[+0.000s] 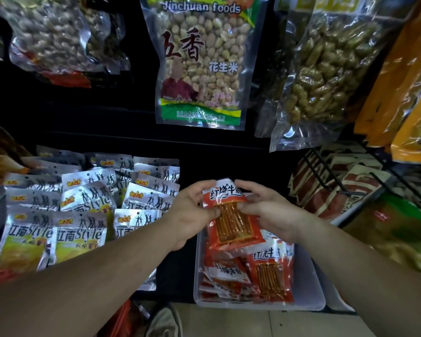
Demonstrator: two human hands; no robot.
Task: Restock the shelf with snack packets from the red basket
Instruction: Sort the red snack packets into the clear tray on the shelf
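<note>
The shelf back is almost black, so its edges and depth are hard to make out, and the hanging bags along the top run out of view — only the peanut bag [201, 62] shows nearly whole. At the bottom left a scrap of red-orange [124, 317] peeks past the left forearm; I cannot tell whether it is the basket. Both arms reach forward and meet over a clear bin [260, 304] on the shelf. The left hand [192, 212] pinches the left edge of a red packet [230, 215], thumb on its face, and the right hand [272, 212] grips the right edge, fingers curled over the top corner — the packet is held upright, just above the bin. More red packets [250, 271] lie heaped in the bin, overlapping. To the left, silver packets [79, 210] stand in crowded rows. At the right a black wire rack [331, 173] holds red-and-white packs, partly hidden by its bars. Pale floor [289, 324] and a shoe [164, 323] show below.
</note>
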